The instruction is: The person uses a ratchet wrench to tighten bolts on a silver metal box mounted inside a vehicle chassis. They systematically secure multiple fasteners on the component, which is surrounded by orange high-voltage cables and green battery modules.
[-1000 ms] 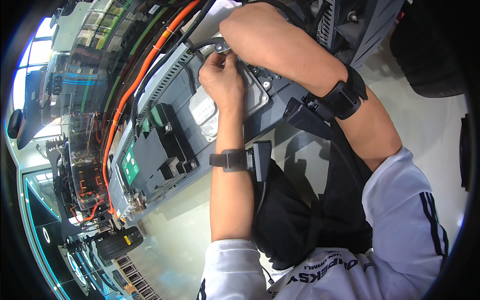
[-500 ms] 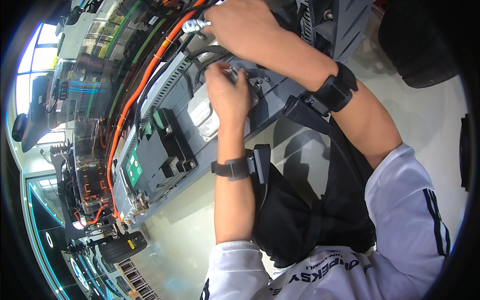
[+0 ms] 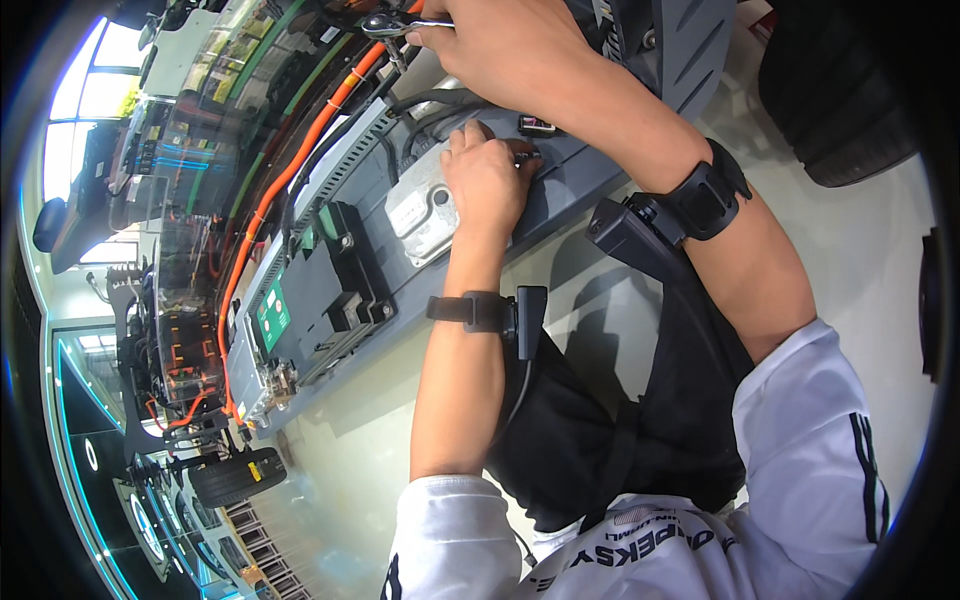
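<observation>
over the long grey base plate [image 3: 560, 180], the person's right hand [image 3: 492, 48] was closed round a ratchet wrench [image 3: 385, 24], held up at the far side where it overlapped the orange cable [image 3: 255, 215]; whether they touched, i could not tell. the left hand [image 3: 487, 178] was nearer, its fingers bent and close together over the upper right part of a pale metal housing [image 3: 410, 225]. a small dark piece [image 3: 522, 158] showed at its thumb side; whether the fingers pinched it or only lay against it was not plain to me.

i took the step in hand to be fastener work about the housing, the fingers busy at one spot while the wrench was held clear. using the wrench there would have called for the left fingers to make room and the socket [image 3: 397, 58] to come down square on its mark.

the wrench's handle ran nearly level from side to side, its rounded head toward the left, its other end lost inside the right hand. the socket stuck out crosswise from that head, toward the near side, slanting slightly right. the housing's long axis seemed to follow the plate, lower left to upper right, though the left hand hid part of it.
</observation>
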`<control>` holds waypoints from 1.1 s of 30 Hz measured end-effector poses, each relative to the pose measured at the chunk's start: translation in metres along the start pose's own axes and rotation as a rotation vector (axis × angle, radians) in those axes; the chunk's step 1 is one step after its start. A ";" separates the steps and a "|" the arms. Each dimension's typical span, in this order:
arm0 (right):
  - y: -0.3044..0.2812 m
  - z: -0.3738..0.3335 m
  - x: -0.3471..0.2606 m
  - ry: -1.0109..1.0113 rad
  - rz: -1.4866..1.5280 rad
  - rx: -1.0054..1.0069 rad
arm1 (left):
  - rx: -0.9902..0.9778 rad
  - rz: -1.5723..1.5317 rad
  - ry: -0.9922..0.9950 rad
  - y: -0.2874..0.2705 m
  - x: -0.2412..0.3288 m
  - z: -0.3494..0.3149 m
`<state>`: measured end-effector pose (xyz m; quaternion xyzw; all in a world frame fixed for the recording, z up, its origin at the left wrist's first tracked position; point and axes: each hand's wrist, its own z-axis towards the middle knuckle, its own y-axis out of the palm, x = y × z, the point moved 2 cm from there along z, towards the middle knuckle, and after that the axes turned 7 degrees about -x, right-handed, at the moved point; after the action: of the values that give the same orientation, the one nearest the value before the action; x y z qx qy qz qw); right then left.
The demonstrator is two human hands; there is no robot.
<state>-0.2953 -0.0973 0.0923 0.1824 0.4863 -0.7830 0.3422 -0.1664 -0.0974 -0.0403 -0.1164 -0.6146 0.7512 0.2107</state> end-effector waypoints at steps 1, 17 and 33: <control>0.000 -0.001 0.000 -0.002 0.031 0.004 | -0.009 0.000 -0.010 0.000 0.000 0.000; 0.032 0.003 0.005 0.180 0.770 -0.224 | 0.237 -1.943 -0.390 -0.052 -0.061 -0.022; 0.073 0.001 0.000 0.085 0.584 -0.202 | 0.106 -1.974 -0.384 -0.052 -0.074 -0.026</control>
<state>-0.2438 -0.1192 0.0460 0.3121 0.5024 -0.5911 0.5484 -0.0804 -0.1005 -0.0013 0.5773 -0.4255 0.2732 0.6411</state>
